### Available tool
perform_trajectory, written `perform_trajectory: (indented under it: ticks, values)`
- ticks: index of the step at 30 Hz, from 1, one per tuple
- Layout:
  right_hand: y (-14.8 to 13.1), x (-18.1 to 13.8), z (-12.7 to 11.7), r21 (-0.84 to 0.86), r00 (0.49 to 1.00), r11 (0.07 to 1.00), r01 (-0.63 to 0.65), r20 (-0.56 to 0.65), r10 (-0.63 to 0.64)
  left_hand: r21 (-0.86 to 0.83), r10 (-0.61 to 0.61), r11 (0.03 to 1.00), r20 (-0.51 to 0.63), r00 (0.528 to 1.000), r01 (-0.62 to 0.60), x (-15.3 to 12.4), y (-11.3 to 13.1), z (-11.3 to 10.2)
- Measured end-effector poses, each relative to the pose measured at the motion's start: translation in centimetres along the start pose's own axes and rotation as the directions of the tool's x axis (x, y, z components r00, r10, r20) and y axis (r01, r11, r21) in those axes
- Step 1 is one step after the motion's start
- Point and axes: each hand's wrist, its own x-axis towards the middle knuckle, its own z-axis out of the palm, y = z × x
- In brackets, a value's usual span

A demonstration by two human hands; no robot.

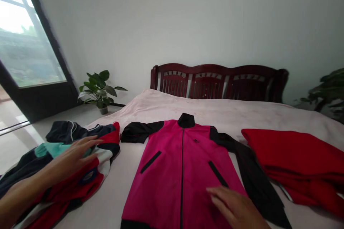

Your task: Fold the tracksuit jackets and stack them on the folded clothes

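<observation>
A magenta zip-up jacket (pixel 168 182) with a black collar, black sleeves and black pocket trims lies spread front side up on the bed. Its left-side sleeve looks bent or folded short, while the right-side sleeve (pixel 251 164) runs down along the body. My right hand (pixel 236 207) is over the jacket's lower right front, fingers stretched out and holding nothing; whether it touches the cloth I cannot tell. Over a heap of dark, red, white and teal clothes (pixel 91 182) at the left, my left hand (pixel 72 155) is open with fingers extended.
Folded red garments (pixel 298 154) lie at the right. Pale pink bedding (pixel 172 103) covers the bed, behind which stands a dark wooden backrest (pixel 205 82). Potted plants (pixel 100 91) flank the bed, one on each side. A glass door (pixel 32 43) is at the far left.
</observation>
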Motion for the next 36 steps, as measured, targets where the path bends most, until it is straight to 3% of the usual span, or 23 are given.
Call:
perform_trajectory:
  ticks: [2, 4, 7, 10, 13, 17, 22, 30, 36]
  values:
    - [0.9, 4.7, -1.4, 0.047, 1.000, 0.999, -0.008, 0.015, 0.008, -0.140, 0.142, 0.982, 0.109, 0.984, -0.127, 2.1, 5.3, 2.4]
    - [2.5, 9.8, -1.8, 0.076, 0.999, 0.997, -0.021, -0.022, 0.023, -0.247, 0.232, 0.953, 0.210, 0.950, -0.178, 4.0, 10.5, 5.7]
    - [5.2, 16.9, -1.0, 0.008, 0.992, 0.997, -0.070, -0.105, 0.071, -0.297, 0.293, 0.930, 0.237, 0.926, -0.218, 6.0, 17.5, 11.0]
    - [6.6, 22.2, 0.5, -0.045, 0.984, 0.992, -0.119, -0.138, 0.112, -0.280, 0.311, 0.930, 0.259, 0.914, -0.237, 6.4, 22.7, 16.1]
    - [7.0, 26.3, 1.9, -0.094, 0.975, 0.981, -0.167, -0.166, 0.150, -0.199, 0.327, 0.939, 0.262, 0.908, -0.281, 5.3, 25.8, 20.2]
    - [7.3, 30.9, 3.4, -0.188, 0.970, 0.958, -0.214, -0.156, 0.186, -0.139, 0.343, 0.938, 0.260, 0.903, -0.317, 3.1, 26.8, 23.3]
    - [7.5, 34.5, 4.5, -0.341, 0.980, 0.919, -0.200, -0.073, 0.186, -0.127, 0.398, 0.918, 0.271, 0.877, -0.377, 2.6, 26.1, 24.5]
    - [6.2, 36.1, 5.1, -0.565, 0.991, 0.817, -0.113, -0.008, 0.131, -0.127, 0.410, 0.912, 0.233, 0.882, -0.390, 2.6, 25.9, 25.6]
    - [6.1, 36.3, 3.9, -0.595, 0.993, 0.803, -0.015, 0.083, 0.079, -0.138, 0.419, 0.907, 0.191, 0.888, -0.398, 2.5, 26.0, 26.1]
